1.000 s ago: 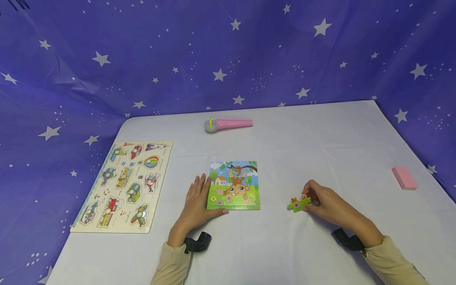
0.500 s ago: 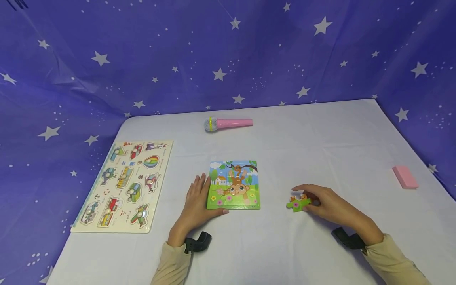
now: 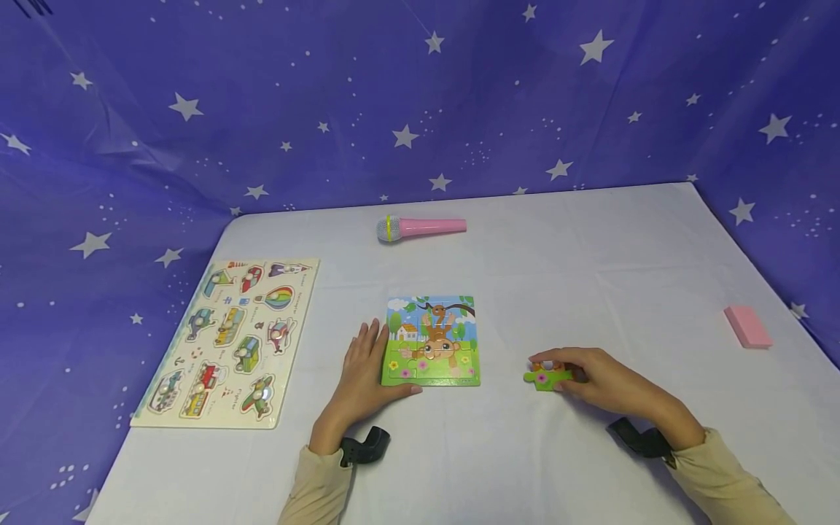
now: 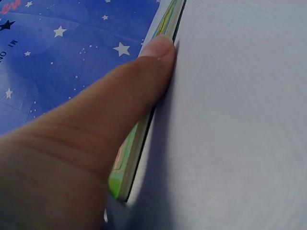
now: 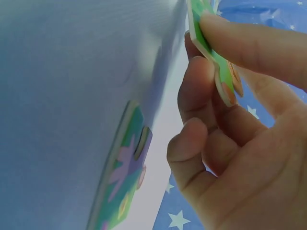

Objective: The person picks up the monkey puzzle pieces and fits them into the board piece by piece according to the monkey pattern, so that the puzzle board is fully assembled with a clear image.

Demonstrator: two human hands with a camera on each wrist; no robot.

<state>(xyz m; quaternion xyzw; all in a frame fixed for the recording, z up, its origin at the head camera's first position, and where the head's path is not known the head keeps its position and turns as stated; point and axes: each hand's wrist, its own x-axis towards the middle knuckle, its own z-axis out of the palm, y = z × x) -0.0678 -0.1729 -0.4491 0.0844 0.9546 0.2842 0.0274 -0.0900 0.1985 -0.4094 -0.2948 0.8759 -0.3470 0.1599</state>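
Observation:
My left hand [image 3: 364,375] rests at a square monkey jigsaw puzzle [image 3: 429,335], fingers along its left side and thumb along the near edge. The left wrist view shows that thumb [image 4: 144,72] against the board's edge [image 4: 127,177]. To the right, my right hand [image 3: 600,379] pinches a green puzzle piece [image 3: 546,383] with a pink flower, its forefinger stretched over the far side. Orange shows behind the piece, partly hidden by the fingers. In the right wrist view another flat green shape [image 5: 122,177] with a pink-purple flower print appears low beside the curled fingers.
A cream peg puzzle board [image 3: 226,346] with vehicle pictures lies on the left. Behind the jigsaw is a pink toy microphone [image 3: 429,228]. A pink block [image 3: 747,327] sits near the right edge of the white-covered table [image 3: 590,277]. A purple starry cloth [image 3: 407,95] hangs behind.
The right hand and its puzzle piece have shifted slightly left, and the right forefinger has stretched out over the piece's far side. The left hand has stayed where it was on the jigsaw.

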